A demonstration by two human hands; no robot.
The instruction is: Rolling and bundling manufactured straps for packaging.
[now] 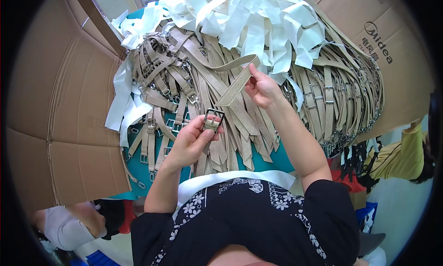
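My left hand [190,142] is closed on a square metal buckle [223,113] fixed to a short piece of beige strap, thumb on the near side. In my right hand [264,90], thumb and fingers pinch a beige belt strap [234,87] that has a pointed end and small holes. That end hangs down toward the buckle without touching it. From the pinch, the strap bends back left over the pile. Under both hands lie many loose beige straps [244,121] with pointed tips.
Buckled beige straps [157,67] heap at the left, and bundled straps [318,100] with metal fittings drape at the right. White strips [249,21] cover the back. The surface [272,160] is teal. Cardboard [83,114] stands left, another box [397,49] right. People [397,155] sit at both sides.
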